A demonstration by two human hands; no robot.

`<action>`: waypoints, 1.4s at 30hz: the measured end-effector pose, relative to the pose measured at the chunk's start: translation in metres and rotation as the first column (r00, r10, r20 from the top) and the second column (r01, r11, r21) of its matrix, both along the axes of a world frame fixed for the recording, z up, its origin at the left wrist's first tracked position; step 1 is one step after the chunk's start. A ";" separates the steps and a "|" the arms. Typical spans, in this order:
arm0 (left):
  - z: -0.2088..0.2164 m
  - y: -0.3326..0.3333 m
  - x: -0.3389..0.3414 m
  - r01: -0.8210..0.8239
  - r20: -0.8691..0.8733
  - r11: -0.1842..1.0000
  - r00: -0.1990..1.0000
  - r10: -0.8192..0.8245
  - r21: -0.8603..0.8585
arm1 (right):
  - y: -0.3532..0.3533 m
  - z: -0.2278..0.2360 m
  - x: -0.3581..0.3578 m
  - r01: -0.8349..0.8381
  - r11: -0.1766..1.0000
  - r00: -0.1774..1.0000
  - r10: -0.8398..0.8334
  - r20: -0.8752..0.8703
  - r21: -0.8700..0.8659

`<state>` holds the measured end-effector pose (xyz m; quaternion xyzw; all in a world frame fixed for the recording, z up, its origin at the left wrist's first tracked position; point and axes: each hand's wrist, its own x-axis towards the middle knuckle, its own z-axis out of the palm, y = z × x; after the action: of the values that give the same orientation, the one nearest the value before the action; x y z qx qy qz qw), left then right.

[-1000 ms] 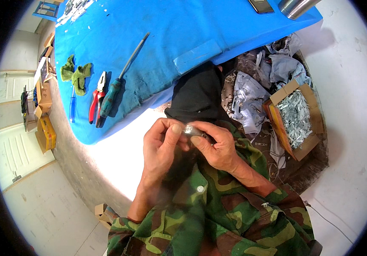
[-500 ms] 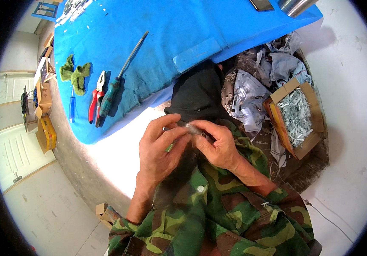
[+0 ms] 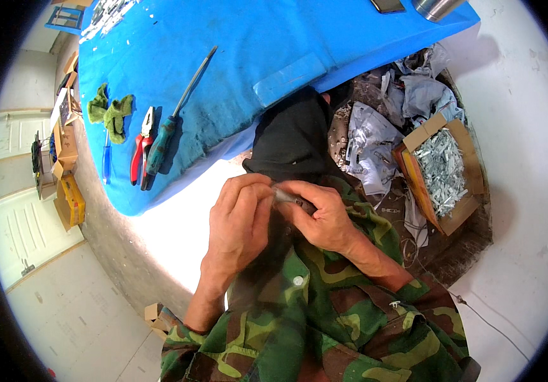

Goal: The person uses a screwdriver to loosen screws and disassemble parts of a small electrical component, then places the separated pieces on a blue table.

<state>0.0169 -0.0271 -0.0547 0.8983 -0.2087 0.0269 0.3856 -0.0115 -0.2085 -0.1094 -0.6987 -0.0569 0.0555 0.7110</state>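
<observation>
**A small grey thing (image 3: 288,197) is held over the lap**

The thing is pinched between the thumb and fingers of the right hand (image 3: 320,213). The left hand (image 3: 239,213) is curled close against the other end, but it cannot be told whether anything is gripped there. Much of the thing is hidden by the fingers.

By its look, it is judged to be light, hard and stiff, and not easily broken. If the shiny part is smooth, it may be slippery, so a firm pinch on its sides is best used, near the dark end (image 3: 306,205).

The green camouflage jacket (image 3: 297,305) is seen below. On the blue cloth (image 3: 242,70), red-handled pliers (image 3: 138,154) and a green-handled screwdriver (image 3: 161,146) are laid. To the right, a cardboard box (image 3: 419,191) is filled with silvery strips (image 3: 441,172).
</observation>
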 end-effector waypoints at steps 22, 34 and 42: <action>0.006 0.010 0.001 0.123 0.059 0.978 0.989 -0.134 0.168 | -0.002 -0.002 0.004 -0.028 0.990 0.983 0.053 0.178 -0.138; -0.017 0.006 -0.010 0.022 0.094 0.998 0.995 -0.027 0.059 | 0.003 -0.008 -0.003 0.063 0.962 0.940 0.032 0.339 -0.265; -0.014 0.003 -0.008 -0.047 0.079 0.999 0.996 0.046 0.010 | 0.006 0.000 -0.004 0.055 0.971 0.981 -0.009 0.194 -0.233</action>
<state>0.0088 -0.0238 -0.0689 0.9035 -0.2029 0.0698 0.3711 -0.0152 -0.2023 -0.1099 -0.7816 -0.1068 -0.0169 0.6144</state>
